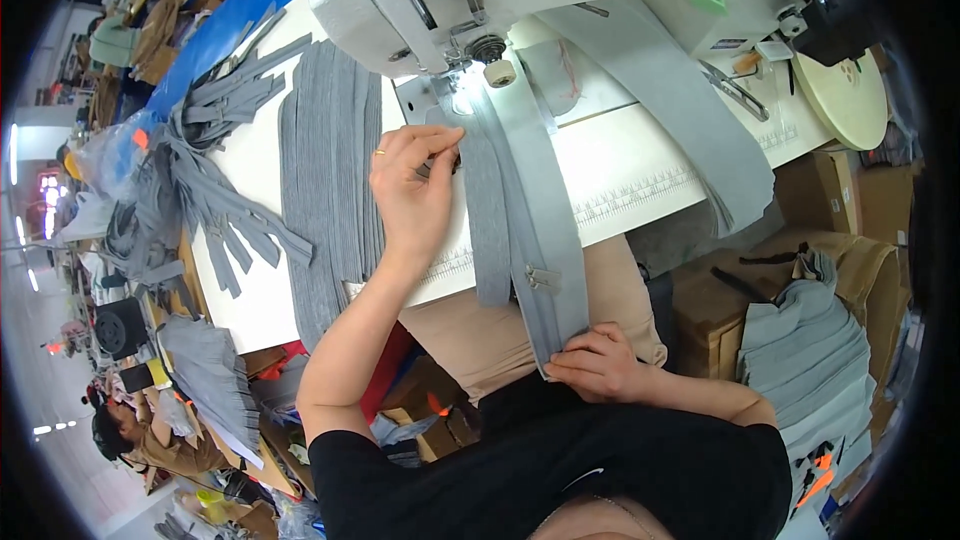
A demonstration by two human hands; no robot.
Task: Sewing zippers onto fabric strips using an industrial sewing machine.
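Observation:
Under the lit needle area of a white sewing machine [440,0] runs a long grey fabric strip [550,180] with a grey zipper [525,230] along it. A metal zipper slider [543,279] shows near its lower part. My left hand [415,180] is closed in a pinch beside the needle, its fingertips at the left edge of a shorter grey ribbed strip [487,210]. Something small and dark shows between its fingers, too hidden to name. My right hand [597,362] grips the near end of the zipper strip over my lap.
Left of my left hand lies a stack of grey ribbed strips [330,160], with a heap of loose zippers [220,130] beyond. A wide grey fabric piece [670,100] hangs over the table's [625,175] right edge. Scissors [737,90] lie farther right. Folded grey pieces [810,370] rest on cardboard boxes.

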